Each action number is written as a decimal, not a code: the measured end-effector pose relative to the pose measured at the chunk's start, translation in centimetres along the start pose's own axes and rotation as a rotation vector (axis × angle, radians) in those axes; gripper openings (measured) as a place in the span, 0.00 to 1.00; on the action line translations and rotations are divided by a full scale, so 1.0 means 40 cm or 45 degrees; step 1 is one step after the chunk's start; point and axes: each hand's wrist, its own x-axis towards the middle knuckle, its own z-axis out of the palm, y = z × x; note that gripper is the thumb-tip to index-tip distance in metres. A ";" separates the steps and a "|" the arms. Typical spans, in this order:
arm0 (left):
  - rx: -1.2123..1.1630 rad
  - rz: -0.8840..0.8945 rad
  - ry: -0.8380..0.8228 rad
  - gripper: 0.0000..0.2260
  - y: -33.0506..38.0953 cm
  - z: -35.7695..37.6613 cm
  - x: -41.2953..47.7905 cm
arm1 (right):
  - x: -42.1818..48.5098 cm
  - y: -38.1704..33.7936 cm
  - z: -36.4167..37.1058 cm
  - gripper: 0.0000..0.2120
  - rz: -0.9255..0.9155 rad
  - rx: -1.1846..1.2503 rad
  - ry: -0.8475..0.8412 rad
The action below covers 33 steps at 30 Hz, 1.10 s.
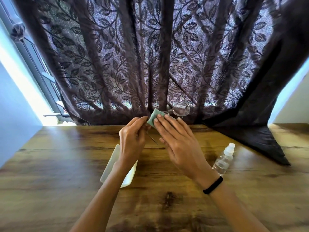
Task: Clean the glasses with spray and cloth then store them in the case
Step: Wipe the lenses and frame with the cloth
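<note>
the glasses (181, 109) are held up above the far edge of the bench (167, 206), between the two grips. the left grip (132, 139) has its fingers curled and pinches the frame at one side; a thin temple arm slants down from that pinch into the gap between the hands. the right grip (180, 141) lies with its fingers straight and flat on a folded pale green cloth (153, 116), pressing it against the near lens, which the cloth hides. the other lens, clear and round, juts out just beyond the right fingertips.

below the left grip, a white case (112, 163) lies on the bench. the left forearm crosses its middle, so i cannot tell whether it is open or what it holds. to the outside of the right grip, beside the wrist, is a clear spray bottle (223, 159) with a pale cap; it seems to hold clear liquid, though the level is hard to read.

a black band (213, 185) circles the right wrist. behind the grips hangs a dark leaf-patterned curtain (150, 56), one corner draped onto the bench at far right. a window frame (38, 64) shows at far left.
</note>
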 end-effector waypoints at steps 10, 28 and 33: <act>-0.100 -0.001 0.000 0.08 0.012 0.014 0.003 | 0.031 0.016 -0.005 0.26 0.114 0.137 -0.057; -0.182 -0.054 0.046 0.09 -0.004 0.021 -0.005 | 0.036 0.029 -0.005 0.21 0.141 0.244 0.048; -0.088 -0.023 0.040 0.10 0.004 0.034 -0.003 | 0.047 -0.005 -0.014 0.24 0.022 0.295 0.046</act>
